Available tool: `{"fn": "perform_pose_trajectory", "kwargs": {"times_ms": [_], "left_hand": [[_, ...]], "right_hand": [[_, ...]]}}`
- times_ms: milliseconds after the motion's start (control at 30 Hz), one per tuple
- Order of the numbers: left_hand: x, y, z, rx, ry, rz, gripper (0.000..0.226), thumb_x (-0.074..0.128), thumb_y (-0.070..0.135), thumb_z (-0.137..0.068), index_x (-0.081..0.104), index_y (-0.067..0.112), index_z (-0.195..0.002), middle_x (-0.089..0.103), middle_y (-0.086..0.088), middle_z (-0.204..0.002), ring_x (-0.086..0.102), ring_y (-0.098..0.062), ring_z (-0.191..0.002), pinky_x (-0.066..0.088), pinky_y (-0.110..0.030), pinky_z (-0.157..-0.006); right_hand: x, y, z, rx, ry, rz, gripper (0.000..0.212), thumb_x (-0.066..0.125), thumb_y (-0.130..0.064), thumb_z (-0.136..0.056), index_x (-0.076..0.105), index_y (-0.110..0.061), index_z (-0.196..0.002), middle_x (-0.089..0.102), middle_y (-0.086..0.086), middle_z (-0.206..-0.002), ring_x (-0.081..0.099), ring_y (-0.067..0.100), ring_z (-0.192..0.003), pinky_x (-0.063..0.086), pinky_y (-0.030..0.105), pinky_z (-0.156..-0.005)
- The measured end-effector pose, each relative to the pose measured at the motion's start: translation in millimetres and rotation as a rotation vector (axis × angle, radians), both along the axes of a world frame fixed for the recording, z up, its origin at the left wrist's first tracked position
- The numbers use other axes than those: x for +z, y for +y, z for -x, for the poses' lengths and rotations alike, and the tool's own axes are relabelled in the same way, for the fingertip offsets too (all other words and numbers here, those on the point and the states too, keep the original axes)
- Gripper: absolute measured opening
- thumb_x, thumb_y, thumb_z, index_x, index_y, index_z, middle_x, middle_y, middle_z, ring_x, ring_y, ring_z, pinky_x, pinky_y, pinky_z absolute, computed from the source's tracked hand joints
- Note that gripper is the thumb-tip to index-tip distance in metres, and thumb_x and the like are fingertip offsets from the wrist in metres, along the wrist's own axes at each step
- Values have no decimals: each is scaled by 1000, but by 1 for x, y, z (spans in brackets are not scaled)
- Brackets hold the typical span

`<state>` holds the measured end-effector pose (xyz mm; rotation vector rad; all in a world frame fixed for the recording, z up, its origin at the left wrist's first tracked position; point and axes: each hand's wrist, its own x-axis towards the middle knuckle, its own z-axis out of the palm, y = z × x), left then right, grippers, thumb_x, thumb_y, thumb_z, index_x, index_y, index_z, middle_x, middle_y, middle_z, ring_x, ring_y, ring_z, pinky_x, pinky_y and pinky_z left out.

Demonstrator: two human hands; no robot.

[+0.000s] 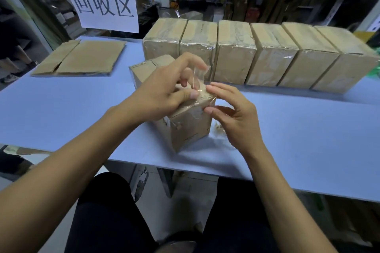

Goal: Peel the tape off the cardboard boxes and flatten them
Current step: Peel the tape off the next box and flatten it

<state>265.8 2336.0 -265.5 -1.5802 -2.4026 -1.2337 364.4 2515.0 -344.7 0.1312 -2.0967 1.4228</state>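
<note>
One cardboard box [185,127] sits under our hands on the blue counter [298,139], near its front edge; we take this box as our landmark. It lies with its long axis running from the near right to the far left, one short end facing us and the other pointing away toward the paper sign [102,0]. Our left hand [164,90] hovers over the box's top, thumb and fingers curled and pinching a strip of clear tape [198,80] that rises off the top near edge. Our right hand [232,113] is just right of the box, its fingers loosely bent toward the same strip; we cannot tell whether they actually grip the tape. Small scraps of peeled tape [219,129] lie on the counter just right of the box. Behind the box, six taped boxes [267,55] stand side by side in a row stretching off to the right. Far left of the box, a flattened box [82,57] lies flat beneath the sign.
</note>
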Motion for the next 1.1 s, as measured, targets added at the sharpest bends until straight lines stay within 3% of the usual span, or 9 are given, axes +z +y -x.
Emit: {"fn": "perform_pose_trajectory", "kwargs": {"times_ms": [67, 133, 233, 333, 433, 567, 767, 900, 1100], "left_hand": [[-4, -1, -4, 36, 171, -42, 35, 67, 14, -86, 62, 17, -120, 58, 20, -89, 53, -13, -87, 41, -22, -82], [-7, -3, -4, 51, 284, -67, 28, 67, 18, -86, 69, 15, -113, 57, 9, -108, 52, -19, -102, 41, -25, -93], [-5, -7, -1, 68, 188, -88, 13, 68, 20, -85, 74, 16, -96, 50, -8, -127, 53, -17, -114, 43, -21, -97], [-5, -6, 2, 83, 226, -68, 14, 67, 22, -88, 74, 11, -84, 67, 0, -99, 62, -16, -91, 49, -36, -80], [-3, -1, -1, 136, 222, -52, 11, 66, 18, -87, 75, 13, -91, 67, 1, -77, 58, -11, -74, 46, -38, -73], [4, 3, -3, 113, 169, 10, 51, 65, 10, -85, 62, 26, -133, 62, 9, -77, 57, -9, -80, 49, -32, -82], [11, 0, -2, -35, 434, 169, 20, 65, 17, -88, 80, 24, -99, 54, -8, -139, 46, -28, -128, 37, -33, -99], [6, -2, -4, -73, 514, 227, 13, 66, 21, -88, 76, 15, -94, 66, -3, -118, 56, -26, -112, 47, -38, -90], [14, -2, -7, -32, 226, 375, 15, 56, 43, -84, 58, 34, -96, 49, -2, -107, 47, -19, -102, 35, -28, -84]], "right_hand": [[-4, -10, -7, -79, 80, -102, 40, 75, -13, -86, 68, -12, -125, 61, 5, -128, 60, 17, -118, 58, 38, -87], [-3, -17, -7, -117, 108, -131, 38, 77, -14, -85, 70, -10, -122, 62, 5, -125, 62, 17, -115, 58, 38, -87], [-1, -19, -8, -141, 80, -44, 36, 77, -7, -83, 71, -11, -119, 66, 5, -121, 63, 15, -114, 59, 34, -86], [0, -17, -9, -122, 49, 25, 39, 77, -4, -82, 70, -13, -119, 67, 3, -121, 63, 13, -115, 58, 30, -87], [0, -18, -9, -119, 39, 57, 40, 77, -3, -82, 70, -14, -119, 68, 2, -121, 63, 13, -116, 58, 28, -87], [2, -20, -9, -115, 37, 93, 40, 77, -1, -81, 70, -16, -118, 68, 1, -121, 63, 11, -115, 57, 27, -87], [5, -21, -9, -131, 45, 113, 41, 79, 0, -79, 71, -18, -115, 69, 0, -117, 65, 10, -110, 58, 26, -85], [5, -19, -8, -118, 34, 89, 42, 80, -2, -79, 72, -21, -115, 70, -3, -118, 66, 12, -111, 59, 31, -85], [6, -5, -7, -36, -12, 50, 34, 69, 1, -88, 72, -16, -117, 72, -2, -117, 67, 10, -101, 54, 20, -82]]}}
